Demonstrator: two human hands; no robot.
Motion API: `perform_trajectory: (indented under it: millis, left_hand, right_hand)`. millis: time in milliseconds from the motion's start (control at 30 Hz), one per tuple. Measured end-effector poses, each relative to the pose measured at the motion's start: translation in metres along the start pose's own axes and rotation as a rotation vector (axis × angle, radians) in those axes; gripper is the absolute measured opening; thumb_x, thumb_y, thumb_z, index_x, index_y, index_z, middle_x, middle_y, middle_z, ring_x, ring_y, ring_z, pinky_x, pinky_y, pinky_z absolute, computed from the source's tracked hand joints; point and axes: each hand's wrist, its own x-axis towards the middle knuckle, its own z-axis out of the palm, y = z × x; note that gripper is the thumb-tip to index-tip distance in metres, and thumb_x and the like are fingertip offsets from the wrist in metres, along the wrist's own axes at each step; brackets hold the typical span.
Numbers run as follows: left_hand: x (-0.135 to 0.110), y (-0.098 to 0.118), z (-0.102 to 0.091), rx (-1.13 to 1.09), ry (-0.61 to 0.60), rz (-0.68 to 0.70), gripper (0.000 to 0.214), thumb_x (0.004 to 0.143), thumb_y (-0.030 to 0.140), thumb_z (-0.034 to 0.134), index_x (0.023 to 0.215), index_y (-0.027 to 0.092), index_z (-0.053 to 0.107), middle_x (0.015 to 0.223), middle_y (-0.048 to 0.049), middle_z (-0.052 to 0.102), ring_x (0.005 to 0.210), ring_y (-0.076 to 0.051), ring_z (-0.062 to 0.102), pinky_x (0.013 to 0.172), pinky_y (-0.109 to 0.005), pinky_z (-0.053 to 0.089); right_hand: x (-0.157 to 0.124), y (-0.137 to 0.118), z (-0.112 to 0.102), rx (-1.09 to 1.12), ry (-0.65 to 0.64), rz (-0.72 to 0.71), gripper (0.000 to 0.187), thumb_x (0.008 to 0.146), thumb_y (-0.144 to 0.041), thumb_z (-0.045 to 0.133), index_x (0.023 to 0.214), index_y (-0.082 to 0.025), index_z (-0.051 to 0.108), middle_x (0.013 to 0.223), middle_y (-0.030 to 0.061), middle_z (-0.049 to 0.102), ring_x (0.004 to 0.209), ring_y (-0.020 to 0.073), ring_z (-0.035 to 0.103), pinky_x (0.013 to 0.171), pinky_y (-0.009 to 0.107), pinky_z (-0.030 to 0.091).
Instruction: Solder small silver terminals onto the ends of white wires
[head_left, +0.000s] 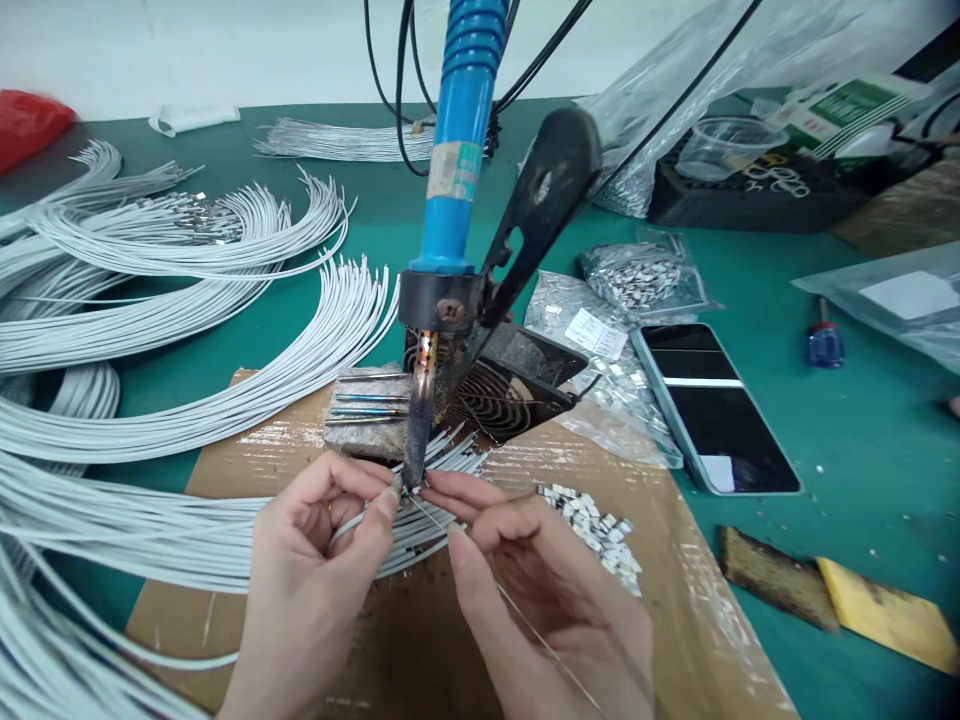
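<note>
A blue-handled soldering iron (450,200) points down in a black stand bracket (540,200), its dark tip between my fingertips. My left hand (322,560) pinches the end of a white cable just left of the tip. Thin solder wire (536,632) runs through my right hand (540,590), which is closed on it by the tip. A tiny piece at the tip is mostly hidden by my fingers. Beneath my hands, bundled white cables (187,530) spread across a brown cardboard sheet (690,620). Small white connector pieces (592,530) lie heaped beside my right hand.
More curved cable bundles (150,310) fill the left side. Behind the iron are a small black fan (502,390) and a block with metal rods (371,405). To the right lie a phone (720,410), plastic bags (637,275), a yellow sponge (885,610) and a small screwdriver (825,340).
</note>
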Motion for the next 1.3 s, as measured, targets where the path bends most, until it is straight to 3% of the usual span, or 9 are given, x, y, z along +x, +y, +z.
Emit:
perform_trajectory:
  millis: [867, 1100, 1300]
  left_hand:
    - [0.0011, -0.0014, -0.0020, 0.016, -0.010, 0.021, 0.017, 0.074, 0.011, 0.082, 0.065, 0.022, 0.074, 0.076, 0.0030, 0.077, 0.066, -0.010, 0.072, 0.062, -0.013, 0.056]
    - [0.0011, -0.0008, -0.0012, 0.013, -0.005, 0.012, 0.016, 0.073, 0.010, 0.082, 0.065, 0.021, 0.074, 0.077, 0.0021, 0.077, 0.066, -0.010, 0.072, 0.062, -0.013, 0.056]
    - [-0.0003, 0.0015, -0.0012, 0.006, -0.008, 0.014, 0.017, 0.071, 0.009, 0.082, 0.063, 0.022, 0.074, 0.075, 0.0032, 0.076, 0.064, -0.009, 0.072, 0.060, -0.012, 0.055]
  right_hand:
    - [0.0004, 0.0055, -0.0012, -0.003, -0.014, 0.006, 0.019, 0.094, -0.022, 0.070, 0.077, -0.024, 0.064, 0.116, 0.0078, 0.082, 0.108, 0.0230, 0.081, 0.085, 0.027, 0.066]
    - [0.0004, 0.0046, -0.0004, 0.015, -0.010, 0.015, 0.019, 0.094, -0.021, 0.071, 0.076, -0.025, 0.064, 0.114, 0.0039, 0.083, 0.103, 0.0173, 0.081, 0.083, 0.020, 0.063]
    - [0.0001, 0.0027, 0.0005, 0.016, 0.017, 0.003, 0.019, 0.093, -0.019, 0.073, 0.076, -0.024, 0.066, 0.113, 0.0049, 0.083, 0.106, 0.0194, 0.081, 0.083, 0.021, 0.065]
